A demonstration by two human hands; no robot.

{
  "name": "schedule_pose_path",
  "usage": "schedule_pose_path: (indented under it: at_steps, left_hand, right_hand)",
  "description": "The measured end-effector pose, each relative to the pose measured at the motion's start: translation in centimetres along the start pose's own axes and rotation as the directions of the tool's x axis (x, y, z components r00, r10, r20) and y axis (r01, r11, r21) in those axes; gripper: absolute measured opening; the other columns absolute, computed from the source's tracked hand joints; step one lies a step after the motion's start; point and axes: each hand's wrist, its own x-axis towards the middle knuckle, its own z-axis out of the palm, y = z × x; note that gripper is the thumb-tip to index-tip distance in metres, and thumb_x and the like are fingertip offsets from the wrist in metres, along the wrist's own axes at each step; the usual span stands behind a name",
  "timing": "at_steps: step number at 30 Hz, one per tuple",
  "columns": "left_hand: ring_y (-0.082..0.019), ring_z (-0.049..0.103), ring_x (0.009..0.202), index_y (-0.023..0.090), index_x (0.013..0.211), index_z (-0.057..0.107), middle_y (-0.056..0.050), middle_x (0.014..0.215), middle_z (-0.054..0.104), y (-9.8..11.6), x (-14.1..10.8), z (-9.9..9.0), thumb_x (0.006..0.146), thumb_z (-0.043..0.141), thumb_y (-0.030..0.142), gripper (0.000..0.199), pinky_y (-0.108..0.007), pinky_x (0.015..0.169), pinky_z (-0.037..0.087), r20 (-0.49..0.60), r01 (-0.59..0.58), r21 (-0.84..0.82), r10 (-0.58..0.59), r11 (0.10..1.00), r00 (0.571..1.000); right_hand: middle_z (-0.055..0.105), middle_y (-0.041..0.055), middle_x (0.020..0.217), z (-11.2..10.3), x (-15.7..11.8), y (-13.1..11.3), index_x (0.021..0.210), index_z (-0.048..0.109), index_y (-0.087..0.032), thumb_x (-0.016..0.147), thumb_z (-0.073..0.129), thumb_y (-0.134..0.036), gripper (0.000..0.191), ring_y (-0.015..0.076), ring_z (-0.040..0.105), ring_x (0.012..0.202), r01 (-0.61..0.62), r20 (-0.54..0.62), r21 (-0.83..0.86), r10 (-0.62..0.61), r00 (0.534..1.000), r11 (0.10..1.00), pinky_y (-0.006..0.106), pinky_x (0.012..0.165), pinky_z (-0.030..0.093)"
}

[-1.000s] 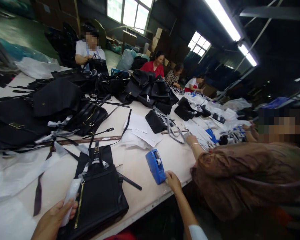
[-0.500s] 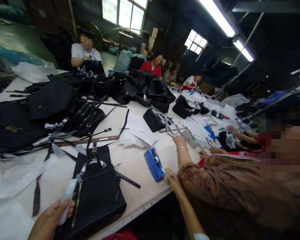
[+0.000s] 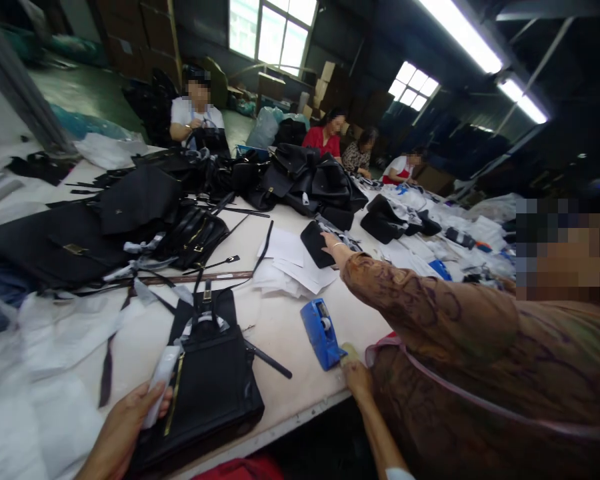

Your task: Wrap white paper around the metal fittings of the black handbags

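My left hand (image 3: 139, 413) is closed round a white wrapped strip (image 3: 162, 381) at the left edge of a black bag (image 3: 210, 383). The bag lies flat, with a gold zipper along its left side and a buckled strap on top. At the table's front edge, my right hand (image 3: 356, 373) is by the front end of a blue tape dispenser (image 3: 318, 331), near a round yellowish item (image 3: 349, 352). Its fingers are blurred, so what they hold is unclear.
A person's patterned sleeve (image 3: 420, 293) stretches in from the right, the hand on a small black bag (image 3: 317, 243). White paper sheets (image 3: 285, 257) lie mid-table. Black bags (image 3: 305, 177) are piled behind. White wrapping (image 3: 55, 347) lies left. Several people sit across the table.
The neighbour's arm has reached forward and left onto the small black bag. My right hand has shifted slightly at the dispenser's front. The whole view has shifted; my left hand still holds the strip.
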Motion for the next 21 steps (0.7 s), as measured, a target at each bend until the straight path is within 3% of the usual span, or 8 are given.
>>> schedule_pose_path:
  at_steps: [5,7,9,10,12,15,18,21]
  left_hand:
    - [-0.012,0.053,0.053,0.014,0.074,0.06,0.0,0.062,0.061,1.2,-1.4,0.8,0.071,0.067,0.054,0.041,-0.023,0.052,0.04,0.021,-0.099,-0.073,0.101,0.992,0.995]
    - [-0.011,0.052,0.053,0.015,0.074,0.057,0.0,0.064,0.061,1.5,-1.3,1.0,0.073,0.065,0.052,0.038,-0.022,0.052,0.039,0.002,-0.122,-0.107,0.123,0.987,0.992]
    - [-0.01,0.051,0.053,0.015,0.075,0.055,0.0,0.065,0.061,1.4,-1.1,1.0,0.075,0.063,0.05,0.036,-0.022,0.051,0.038,-0.011,-0.123,-0.113,0.123,0.986,0.992]
    - [-0.01,0.051,0.053,0.015,0.077,0.054,0.0,0.065,0.061,1.2,-1.0,1.0,0.076,0.062,0.049,0.035,-0.022,0.051,0.038,-0.01,-0.119,-0.109,0.119,0.987,0.993]
    - [-0.01,0.051,0.053,0.015,0.084,0.054,0.0,0.065,0.061,0.9,-0.9,0.8,0.078,0.06,0.047,0.033,-0.022,0.05,0.037,0.013,-0.119,-0.103,0.121,0.988,0.993]
    - [-0.011,0.053,0.056,0.014,0.098,0.053,0.0,0.07,0.063,0.5,-0.8,0.3,0.079,0.058,0.042,0.035,-0.022,0.052,0.039,0.061,-0.12,-0.117,0.128,0.986,0.99]
    - [-0.013,0.056,0.059,0.013,0.103,0.051,0.0,0.072,0.064,0.4,-0.7,-0.2,0.077,0.059,0.037,0.036,-0.023,0.055,0.04,0.076,-0.116,-0.135,0.127,0.984,0.989]
    - [-0.013,0.057,0.063,0.014,0.101,0.052,0.0,0.074,0.063,0.3,-0.7,-0.6,0.076,0.06,0.03,0.031,-0.024,0.058,0.042,0.092,-0.132,-0.164,0.149,0.978,0.985]
  right_hand:
    - [0.064,0.0082,0.06,-0.4,-1.6,-0.1,0.059,0.055,-0.026,0.067,0.05,-0.043,0.019,0.0296,0.064,0.063,0.083,0.062,-0.072,-0.079,0.995,0.994,0.039,0.061,0.048]
    - [0.067,0.0062,0.069,0.5,-2.5,-2.7,0.074,0.061,-0.027,0.068,0.053,-0.051,0.026,0.0273,0.065,0.064,0.153,0.106,0.065,-0.159,0.982,0.986,0.036,0.061,0.049]
    - [0.068,0.0049,0.075,2.1,-5.0,-7.4,0.087,0.063,-0.025,0.07,0.057,-0.057,0.037,0.0237,0.064,0.066,0.215,0.227,0.242,-0.27,0.936,0.946,0.033,0.064,0.05]
    - [0.067,0.0052,0.078,3.1,-6.8,-10.3,0.09,0.062,-0.022,0.072,0.057,-0.058,0.04,0.0223,0.063,0.068,0.239,0.303,0.351,-0.351,0.886,0.905,0.032,0.065,0.05]
    - [0.065,0.0039,0.077,5.5,-11.0,-16.5,0.095,0.061,-0.02,0.078,0.056,-0.055,0.039,0.0189,0.06,0.066,0.241,0.485,0.507,-0.505,0.714,0.828,0.029,0.064,0.049]
    - [0.062,0.0013,0.075,9.7,-16.5,-23.7,0.091,0.061,-0.02,0.084,0.053,-0.047,0.029,0.0142,0.056,0.061,0.198,0.611,0.633,-0.64,0.466,0.749,0.025,0.058,0.046]
    - [0.063,-0.0005,0.071,13.4,-19.4,-26.8,0.086,0.061,-0.019,0.085,0.054,-0.038,0.02,0.0124,0.055,0.059,0.212,0.631,0.674,-0.7,0.335,0.708,0.022,0.056,0.043]
    - [0.065,-0.0013,0.068,15.5,-20.1,-27.5,0.085,0.061,-0.019,0.085,0.052,-0.032,0.015,0.0124,0.055,0.058,0.216,0.644,0.674,-0.705,0.296,0.707,0.021,0.055,0.042]
